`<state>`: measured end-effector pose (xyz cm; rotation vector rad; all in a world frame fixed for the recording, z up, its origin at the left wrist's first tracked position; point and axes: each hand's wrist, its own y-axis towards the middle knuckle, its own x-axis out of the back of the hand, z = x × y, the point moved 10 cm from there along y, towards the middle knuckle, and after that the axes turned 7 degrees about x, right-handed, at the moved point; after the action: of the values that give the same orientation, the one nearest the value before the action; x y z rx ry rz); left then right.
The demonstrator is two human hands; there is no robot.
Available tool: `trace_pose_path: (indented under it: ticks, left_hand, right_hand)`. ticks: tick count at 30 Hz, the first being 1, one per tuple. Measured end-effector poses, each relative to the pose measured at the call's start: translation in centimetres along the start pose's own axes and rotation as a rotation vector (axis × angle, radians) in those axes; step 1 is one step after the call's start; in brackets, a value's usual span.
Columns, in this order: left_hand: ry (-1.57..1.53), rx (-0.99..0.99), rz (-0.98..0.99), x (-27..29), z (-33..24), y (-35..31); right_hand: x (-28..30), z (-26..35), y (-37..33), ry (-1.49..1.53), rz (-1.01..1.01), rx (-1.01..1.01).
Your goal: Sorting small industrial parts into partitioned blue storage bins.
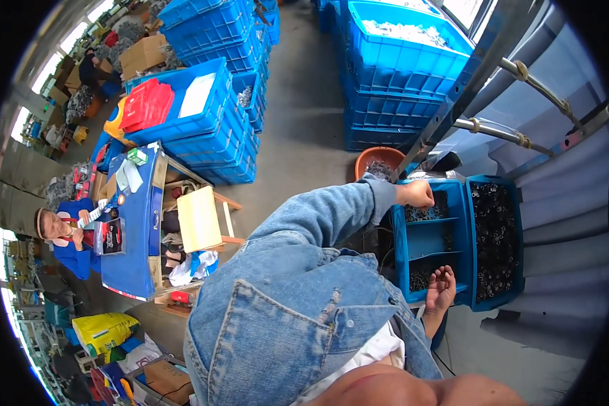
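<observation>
Small dark parts (441,203) lie in the upper compartment of a blue divided bin (426,237). The left hand (415,194) curls above them; whether it holds any cannot be told. The right hand (441,289), fingers loosely spread, hovers by the lower compartment. Keeping both hands low over the bin should limit spills. Alongside stands a second blue bin (486,306).

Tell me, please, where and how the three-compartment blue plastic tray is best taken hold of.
Probably grip the three-compartment blue plastic tray by its two short end rims, left hand and right hand coming from outside: it is long and rimmed, and the neighbouring blue plastic bin of dark parts crowds its far long side.
</observation>
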<state>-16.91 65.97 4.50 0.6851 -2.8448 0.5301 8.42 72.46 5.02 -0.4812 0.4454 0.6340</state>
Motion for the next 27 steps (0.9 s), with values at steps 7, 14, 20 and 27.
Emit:
trace_pose_path:
  ticks: [7, 14, 20, 27]
  left_hand:
    - [-0.941, 0.31, 0.139, 3.9, 3.6, -15.5]
    - [-1.129, 0.316, -0.191, 11.6, 16.1, -33.7]
    - [-1.465, 0.065, -0.558, 16.1, 21.3, -48.1]
    - [-1.767, -0.359, -0.821, 19.2, 25.7, -58.8]
  right_hand:
    - [-9.8, -3.9, -2.5, 0.075, 0.291, -0.208]
    - [-24.3, -17.2, -10.8, -0.301, 0.58, -0.51]
    - [-31.2, -26.2, -19.7, -0.326, 0.809, -0.797]
    - [-35.3, -32.6, -26.9, -0.31, 0.82, -1.257]
